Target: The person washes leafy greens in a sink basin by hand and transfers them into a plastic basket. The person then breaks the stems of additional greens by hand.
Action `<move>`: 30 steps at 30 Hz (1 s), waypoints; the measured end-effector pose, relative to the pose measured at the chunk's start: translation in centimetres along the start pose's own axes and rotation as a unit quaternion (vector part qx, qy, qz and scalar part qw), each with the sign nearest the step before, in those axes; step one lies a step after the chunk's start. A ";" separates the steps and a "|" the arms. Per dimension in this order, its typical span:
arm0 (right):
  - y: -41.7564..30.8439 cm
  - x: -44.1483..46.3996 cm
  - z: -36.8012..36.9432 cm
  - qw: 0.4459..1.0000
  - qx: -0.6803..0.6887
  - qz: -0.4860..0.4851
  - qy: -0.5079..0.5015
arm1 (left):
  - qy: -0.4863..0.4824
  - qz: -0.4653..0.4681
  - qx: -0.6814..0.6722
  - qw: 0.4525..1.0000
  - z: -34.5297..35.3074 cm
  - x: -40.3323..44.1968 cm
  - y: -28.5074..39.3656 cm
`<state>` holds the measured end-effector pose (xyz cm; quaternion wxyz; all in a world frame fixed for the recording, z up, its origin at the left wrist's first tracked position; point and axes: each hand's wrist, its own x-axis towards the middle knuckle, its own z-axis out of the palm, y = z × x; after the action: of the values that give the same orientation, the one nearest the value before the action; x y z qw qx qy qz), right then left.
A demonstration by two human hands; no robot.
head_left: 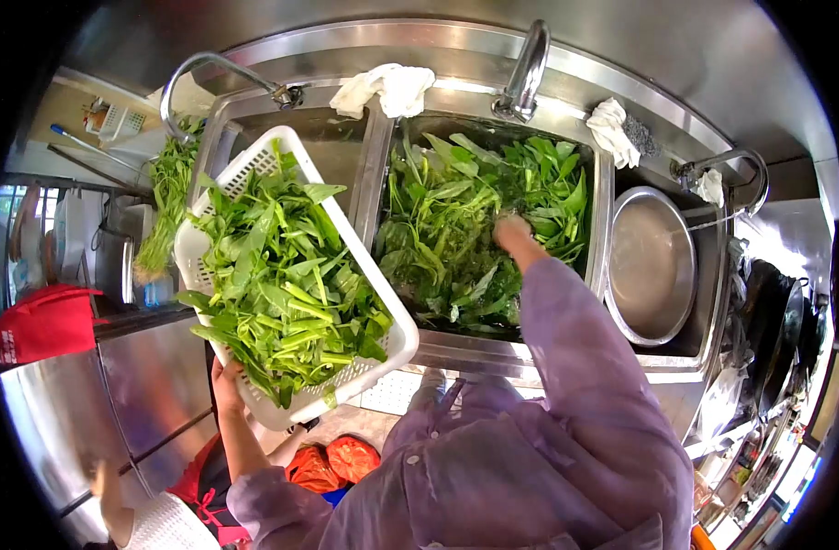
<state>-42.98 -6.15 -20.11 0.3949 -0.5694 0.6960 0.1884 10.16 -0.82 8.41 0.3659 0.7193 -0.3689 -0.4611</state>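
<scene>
A white perforated basket [397,353] heaped with cut leafy greens [282,275] rests tilted over the left sink. My left hand [227,383] grips the basket's lower left edge, its fingers partly under the rim. In the middle sink [605,211], more leafy greens [447,197] lie in water. My right hand [513,231] reaches down among these greens, its fingers hidden by leaves and water, so what it holds cannot be made out.
A metal bowl [651,266] stands in the right sink. Faucets [528,73] and white cloths [383,89] line the back ledge. Long-stemmed greens [167,197] lie at the left. Another person's arm [112,504] shows at the lower left, near orange bags [332,463].
</scene>
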 end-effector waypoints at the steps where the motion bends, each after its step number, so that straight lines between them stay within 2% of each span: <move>1: -0.2 -3.8 -2.6 0.945 -0.292 -0.151 0.004 | -0.001 -0.006 0.009 1.000 0.1 -0.3 0.4; 2: -0.1 -7.4 -5.2 0.943 -0.297 -0.152 0.002 | -0.002 -0.014 0.020 1.000 0.2 -0.5 0.8; 3: 0.1 -10.8 -7.5 0.993 0.042 -0.099 0.056 | 0.006 -0.011 0.021 1.000 0.4 -0.7 1.2; 4: 0.8 -12.6 -8.5 0.920 0.376 -0.033 0.105 | 0.015 -0.008 0.023 1.000 0.9 -1.4 1.3; 6: 3.5 -12.2 -9.4 0.905 0.406 -0.086 0.097 | -0.002 -0.009 0.003 1.000 0.4 -1.1 1.2; 8: 4.0 -14.2 -11.3 0.888 0.441 -0.096 0.085 | 0.015 -0.003 -0.001 1.000 1.3 -1.6 2.1; 10: 4.4 -15.2 -12.3 0.801 0.547 -0.162 0.180 | 0.010 -0.009 0.010 1.000 1.2 -1.5 2.3; 11: 4.2 -15.6 -12.8 0.789 0.565 -0.170 0.170 | 0.007 -0.015 0.022 1.000 0.7 -1.5 2.1; 12: 3.6 -16.1 -13.1 0.790 0.564 -0.171 0.170 | 0.009 -0.016 0.021 1.000 0.6 -1.4 1.8; 14: 2.5 -16.3 -13.3 0.797 0.519 -0.140 0.276 | 0.006 0.000 -0.003 1.000 0.6 -1.3 1.5; 15: 2.7 -14.8 -12.6 0.861 0.408 -0.085 0.292 | 0.007 -0.002 -0.003 1.000 0.8 -1.4 1.7; 16: 1.9 -14.5 -11.8 0.862 0.407 -0.084 0.291 | 0.013 -0.007 0.003 1.000 1.3 -1.8 2.1; 18: -1.0 -13.8 -9.8 0.942 0.224 0.112 0.222 | 0.020 -0.013 0.008 1.000 1.5 -1.7 2.0; 21: -4.5 -13.6 -7.3 0.979 0.137 0.118 0.090 | 0.015 -0.009 0.001 1.000 0.7 -1.3 1.2; 24: -6.4 -11.7 -4.1 0.987 0.076 0.108 0.090 | 0.007 -0.013 0.008 1.000 0.4 -0.8 0.7; 26: -5.3 -5.4 0.4 0.987 0.037 0.131 0.083 | 0.014 -0.003 0.003 1.000 0.6 -0.7 0.3; 27: -4.2 -1.8 2.4 0.990 -0.113 0.079 0.024 | 0.017 -0.002 0.004 1.000 0.3 -0.6 0.1; 28: -3.5 0.0 3.2 0.965 -0.259 0.025 -0.034 | 0.004 -0.008 0.007 1.000 0.0 -0.5 -0.1; 30: -2.8 -1.0 2.8 0.968 -0.249 -0.013 -0.015 | -0.005 -0.010 0.009 1.000 -0.4 -0.1 -0.2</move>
<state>-39.38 -4.35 -20.56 0.2533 -0.6557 0.6138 0.3594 10.50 -0.52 8.36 0.3527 0.7240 -0.3679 -0.4649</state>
